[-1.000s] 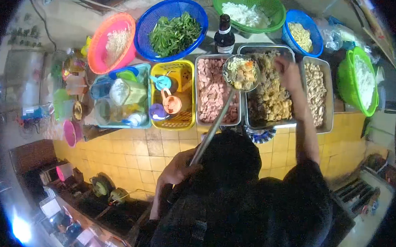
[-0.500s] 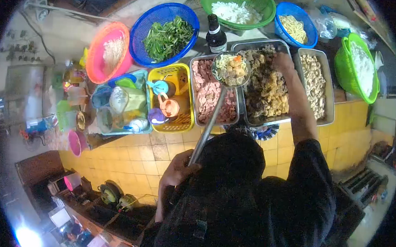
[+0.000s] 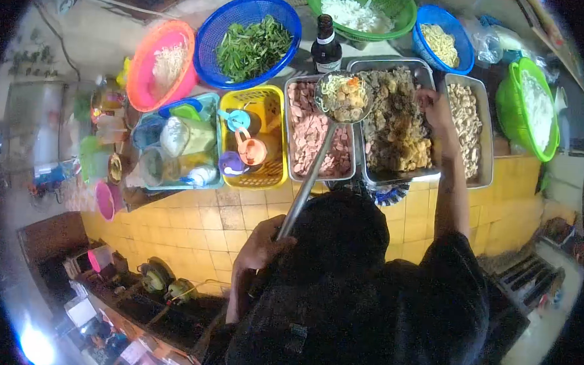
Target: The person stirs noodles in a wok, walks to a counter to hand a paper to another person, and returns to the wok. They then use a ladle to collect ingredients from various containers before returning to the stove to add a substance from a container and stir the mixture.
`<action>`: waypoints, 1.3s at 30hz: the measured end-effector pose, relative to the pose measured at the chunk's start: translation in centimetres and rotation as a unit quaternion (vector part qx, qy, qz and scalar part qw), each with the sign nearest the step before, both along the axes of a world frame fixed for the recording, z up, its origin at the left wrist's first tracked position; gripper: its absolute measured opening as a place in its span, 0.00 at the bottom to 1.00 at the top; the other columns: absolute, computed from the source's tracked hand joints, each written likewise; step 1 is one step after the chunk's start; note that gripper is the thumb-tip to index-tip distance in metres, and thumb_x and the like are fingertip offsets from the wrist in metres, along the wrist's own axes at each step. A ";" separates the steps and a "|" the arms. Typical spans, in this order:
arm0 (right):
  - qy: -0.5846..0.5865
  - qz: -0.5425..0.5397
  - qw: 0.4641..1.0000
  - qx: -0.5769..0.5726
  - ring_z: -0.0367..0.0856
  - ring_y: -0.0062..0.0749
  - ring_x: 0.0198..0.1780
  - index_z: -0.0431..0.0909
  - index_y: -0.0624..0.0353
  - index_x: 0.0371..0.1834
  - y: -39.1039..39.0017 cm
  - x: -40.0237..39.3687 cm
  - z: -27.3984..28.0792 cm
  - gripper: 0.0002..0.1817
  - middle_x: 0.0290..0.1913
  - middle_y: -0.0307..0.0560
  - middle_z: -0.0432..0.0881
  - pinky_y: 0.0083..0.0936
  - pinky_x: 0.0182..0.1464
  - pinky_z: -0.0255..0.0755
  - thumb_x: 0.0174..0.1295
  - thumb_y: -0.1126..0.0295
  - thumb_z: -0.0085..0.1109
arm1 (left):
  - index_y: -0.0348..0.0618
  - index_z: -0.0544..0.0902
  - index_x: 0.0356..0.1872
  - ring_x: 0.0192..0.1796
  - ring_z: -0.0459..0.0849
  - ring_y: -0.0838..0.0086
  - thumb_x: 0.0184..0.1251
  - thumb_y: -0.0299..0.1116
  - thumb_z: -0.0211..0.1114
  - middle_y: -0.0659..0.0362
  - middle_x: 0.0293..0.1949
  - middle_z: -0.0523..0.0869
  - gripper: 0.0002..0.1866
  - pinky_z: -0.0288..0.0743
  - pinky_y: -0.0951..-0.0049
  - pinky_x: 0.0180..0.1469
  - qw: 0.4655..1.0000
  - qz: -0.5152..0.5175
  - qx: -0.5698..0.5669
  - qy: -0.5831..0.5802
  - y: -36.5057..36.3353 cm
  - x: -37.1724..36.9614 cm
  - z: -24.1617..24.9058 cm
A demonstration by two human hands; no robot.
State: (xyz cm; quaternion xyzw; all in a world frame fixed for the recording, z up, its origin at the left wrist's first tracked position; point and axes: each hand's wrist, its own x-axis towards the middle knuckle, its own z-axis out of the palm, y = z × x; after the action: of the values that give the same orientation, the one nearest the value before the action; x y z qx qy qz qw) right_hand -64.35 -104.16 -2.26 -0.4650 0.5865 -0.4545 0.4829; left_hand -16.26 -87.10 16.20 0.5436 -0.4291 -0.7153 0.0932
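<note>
Ladle (image 3: pixel 322 151) in your left hand (image 3: pixel 262 244), its bowl hanging over the border between the tray of pink pieces (image 3: pixel 288 129) and the middle tray (image 3: pixel 394 62); whether the bowl touches a rim is hard to tell. Your left fingers are wrapped round the handle; your right hand (image 3: pixel 435 113) is over the right edge of the middle tray, by the dark-brown mixture (image 3: pixel 391 121), and you show too little of its fingertips to tell whether they pinch anything. The step in hand looks to be filling the ladle by hand; its load (image 3: pixel 345 105) already has pale strands, brown chunks and a bit of orange; the next move seems to call for keeping the bowl level while your right hand works beside it.

By count, you have one ladle and two hands; three metal trays, the third, with pale-brown pieces, on the right (image 3: pixel 484 146); five round baskets, being two blue, one with leafy greens (image 3: pixel 209 62) and one with yellow noodles (image 3: pixel 462 43); two green, at the top (image 3: pixel 403 10) and at the right (image 3: pixel 513 118), both with white food; and one orange-pink (image 3: pixel 142 75) with pale shreds; one dark bottle (image 3: pixel 326 50); one yellow basket (image 3: pixel 260 179) bearing three cups, blue (image 3: pixel 238 120), orange (image 3: pixel 251 151) and purple (image 3: pixel 231 163); one light-blue crate (image 3: pixel 212 104); loose pieces are too many to count.
</note>
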 end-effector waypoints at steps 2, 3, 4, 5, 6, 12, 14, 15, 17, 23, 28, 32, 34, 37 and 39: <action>-0.074 -0.033 0.996 0.022 0.75 0.29 0.42 0.75 0.65 0.41 0.7 0.7 0.1 0.11 0.41 0.45 0.76 0.29 0.42 0.74 0.56 0.83 0.48 | 0.35 0.76 0.44 0.30 0.73 0.74 0.53 0.30 0.63 0.59 0.26 0.76 0.17 0.68 0.71 0.37 0.997 -0.015 -0.076 0.013 0.5 0.8 -1.7; -0.091 -0.042 0.995 0.012 0.76 0.30 0.43 0.75 0.64 0.42 1.3 1.5 0.8 0.11 0.42 0.46 0.76 0.32 0.45 0.76 0.57 0.82 0.47 | 0.35 0.76 0.44 0.30 0.73 0.74 0.53 0.30 0.63 0.59 0.26 0.76 0.17 0.68 0.71 0.37 0.997 -0.016 -0.076 0.013 0.5 0.7 -1.4; -0.092 -0.044 0.995 0.011 0.76 0.30 0.43 0.75 0.64 0.42 1.9 2.0 0.9 0.11 0.42 0.46 0.76 0.32 0.45 0.76 0.57 0.82 0.47 | 0.35 0.76 0.43 0.30 0.73 0.74 0.53 0.30 0.62 0.59 0.26 0.76 0.16 0.68 0.71 0.36 0.998 -0.007 -0.061 0.016 0.3 0.5 -0.8; -0.154 -0.054 0.987 -0.010 0.76 0.32 0.46 0.74 0.64 0.43 2.4 2.3 0.9 0.10 0.44 0.47 0.77 0.34 0.47 0.75 0.59 0.80 0.47 | 0.35 0.76 0.42 0.30 0.73 0.74 0.54 0.30 0.62 0.59 0.26 0.76 0.15 0.68 0.72 0.36 0.999 0.001 -0.045 0.019 0.2 0.3 -0.4; -0.215 -0.063 0.974 -0.033 0.76 0.33 0.48 0.74 0.64 0.44 2.7 2.4 0.7 0.10 0.46 0.47 0.77 0.35 0.50 0.74 0.61 0.77 0.47 | 0.35 0.76 0.42 0.30 0.73 0.74 0.54 0.30 0.62 0.59 0.26 0.76 0.15 0.68 0.72 0.36 0.999 -0.001 -0.045 0.019 0.1 0.4 -0.2; -0.037 -0.037 0.998 0.027 0.79 0.30 0.46 0.77 0.66 0.45 2.3 7.6 6.8 0.10 0.43 0.46 0.80 0.28 0.51 0.73 0.62 0.75 0.53 | 0.36 0.75 0.41 0.30 0.73 0.76 0.55 0.28 0.62 0.61 0.26 0.76 0.13 0.68 0.74 0.34 0.998 -0.012 -0.054 0.022 0.0 0.3 0.1; 0.074 0.009 0.994 -0.075 0.81 0.27 0.40 0.78 0.68 0.42 1.9 9.6 8.5 0.11 0.40 0.47 0.82 0.24 0.43 0.75 0.61 0.72 0.56 | 0.36 0.75 0.41 0.30 0.73 0.77 0.55 0.27 0.62 0.61 0.26 0.75 0.12 0.67 0.74 0.34 0.998 -0.010 -0.053 0.034 0.1 0.4 -0.1; 0.159 0.027 0.984 -0.073 0.82 0.27 0.37 0.79 0.64 0.44 1.6 10.4 8.8 0.14 0.39 0.48 0.83 0.25 0.39 0.75 0.59 0.67 0.60 | 0.36 0.75 0.41 0.30 0.73 0.77 0.55 0.27 0.62 0.61 0.26 0.75 0.12 0.67 0.74 0.34 0.998 -0.013 -0.054 0.035 0.2 0.6 -0.3; 0.274 0.042 0.956 -0.099 0.82 0.27 0.36 0.79 0.61 0.44 1.4 13.3 10.5 0.15 0.39 0.48 0.83 0.25 0.39 0.75 0.57 0.64 0.62 | 0.36 0.75 0.40 0.31 0.73 0.77 0.55 0.27 0.62 0.61 0.26 0.76 0.12 0.67 0.74 0.34 0.999 -0.017 -0.032 0.014 0.5 0.8 -0.7; 0.355 0.113 0.920 -0.126 0.83 0.35 0.34 0.80 0.53 0.46 1.2 15.4 11.6 0.17 0.39 0.51 0.83 0.27 0.39 0.75 0.54 0.62 0.64 | 0.35 0.75 0.39 0.29 0.73 0.76 0.55 0.26 0.61 0.60 0.25 0.75 0.10 0.68 0.73 0.33 0.998 -0.051 -0.044 0.005 -0.1 0.4 0.6; 0.473 0.042 0.875 -0.095 0.81 0.47 0.33 0.80 0.53 0.45 0.7 8.6 4.0 0.16 0.37 0.53 0.82 0.35 0.37 0.75 0.51 0.71 0.61 | 0.35 0.75 0.42 0.30 0.74 0.75 0.55 0.26 0.60 0.60 0.26 0.76 0.13 0.69 0.72 0.35 0.997 -0.060 -0.049 -0.027 0.4 0.8 0.1; 0.582 0.039 0.812 0.025 0.79 0.50 0.33 0.79 0.55 0.41 2.1 8.5 3.3 0.14 0.33 0.54 0.81 0.37 0.39 0.75 0.49 0.76 0.56 | 0.34 0.73 0.51 0.34 0.75 0.75 0.54 0.27 0.60 0.57 0.31 0.79 0.21 0.70 0.71 0.39 0.998 -0.037 -0.040 0.014 0.1 0.9 1.0; 0.524 0.063 0.850 0.001 0.79 0.50 0.34 0.79 0.56 0.40 2.2 8.9 3.8 0.13 0.33 0.55 0.80 0.37 0.40 0.75 0.50 0.75 0.56 | 0.35 0.72 0.53 0.35 0.75 0.76 0.54 0.27 0.60 0.56 0.34 0.79 0.23 0.69 0.72 0.40 0.997 -0.038 -0.062 -0.004 -0.1 0.8 1.5; 0.521 0.080 0.841 -0.120 0.78 0.54 0.41 0.78 0.57 0.38 2.4 7.3 1.6 0.11 0.37 0.58 0.80 0.42 0.43 0.73 0.48 0.72 0.60 | 0.35 0.71 0.56 0.37 0.75 0.76 0.54 0.26 0.60 0.55 0.37 0.80 0.24 0.69 0.73 0.42 0.997 -0.038 -0.061 -0.011 0.2 0.8 1.4; 0.548 0.053 0.822 -0.147 0.78 0.52 0.40 0.78 0.56 0.40 2.6 8.2 1.7 0.12 0.38 0.56 0.80 0.40 0.41 0.73 0.49 0.73 0.58 | 0.34 0.71 0.56 0.39 0.75 0.76 0.55 0.25 0.60 0.55 0.38 0.80 0.24 0.69 0.73 0.44 0.999 -0.026 -0.039 0.000 0.2 0.8 1.3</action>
State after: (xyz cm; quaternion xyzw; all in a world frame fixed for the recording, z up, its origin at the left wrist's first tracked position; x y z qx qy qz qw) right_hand -56.14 -101.59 -0.53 -0.7331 0.6553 -0.1791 0.0317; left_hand -15.46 -86.92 17.52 0.5279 -0.4711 -0.7002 0.0956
